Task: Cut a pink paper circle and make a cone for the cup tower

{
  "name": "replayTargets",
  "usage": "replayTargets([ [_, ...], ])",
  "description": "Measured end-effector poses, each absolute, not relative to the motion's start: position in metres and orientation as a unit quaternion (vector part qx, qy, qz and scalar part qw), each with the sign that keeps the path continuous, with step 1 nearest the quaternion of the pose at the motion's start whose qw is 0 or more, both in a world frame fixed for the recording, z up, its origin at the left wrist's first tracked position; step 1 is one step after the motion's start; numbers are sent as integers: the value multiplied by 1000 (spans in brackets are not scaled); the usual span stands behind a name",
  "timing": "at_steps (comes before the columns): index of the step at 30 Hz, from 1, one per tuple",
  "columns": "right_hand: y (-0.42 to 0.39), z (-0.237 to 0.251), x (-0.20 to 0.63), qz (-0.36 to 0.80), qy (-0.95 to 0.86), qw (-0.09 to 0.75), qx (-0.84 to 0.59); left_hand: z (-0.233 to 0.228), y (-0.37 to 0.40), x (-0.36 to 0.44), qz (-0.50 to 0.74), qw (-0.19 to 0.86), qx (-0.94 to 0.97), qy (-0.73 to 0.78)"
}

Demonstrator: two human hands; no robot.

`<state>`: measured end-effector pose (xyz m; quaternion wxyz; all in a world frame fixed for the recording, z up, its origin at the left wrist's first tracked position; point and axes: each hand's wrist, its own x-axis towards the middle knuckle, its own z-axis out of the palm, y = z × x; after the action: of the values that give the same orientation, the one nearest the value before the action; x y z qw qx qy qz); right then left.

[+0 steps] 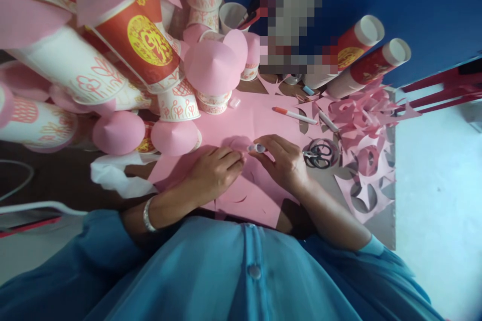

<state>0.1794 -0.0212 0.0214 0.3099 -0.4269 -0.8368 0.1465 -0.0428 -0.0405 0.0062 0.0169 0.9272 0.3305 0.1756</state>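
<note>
My right hand (284,160) pinches a small whitish glue tube (259,148), its tip turned left toward a rounded piece of pink paper (241,142). That paper piece is under the fingertips of my left hand (214,170), which are closed on its near edge. Both hands are low over a large pink paper sheet (259,195) with some cut lines in it. A small clear cap (235,103) lies beyond the left hand. Black-handled scissors (318,153) rest on a roll of tape, just right of my right hand.
Paper cups (150,45) with pink paper cones (214,62) crowd the left. An orange-and-white marker (293,115) lies ahead. Pink paper offcuts (365,155) heap on the right, below two stacks of cups (371,67). White plastic film (116,173) is at left.
</note>
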Motion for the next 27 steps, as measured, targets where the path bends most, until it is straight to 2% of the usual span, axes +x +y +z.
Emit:
replayTargets([
  [27, -15, 25, 187, 91, -828, 318, -453, 7, -43, -42, 190, 0, 921, 340],
])
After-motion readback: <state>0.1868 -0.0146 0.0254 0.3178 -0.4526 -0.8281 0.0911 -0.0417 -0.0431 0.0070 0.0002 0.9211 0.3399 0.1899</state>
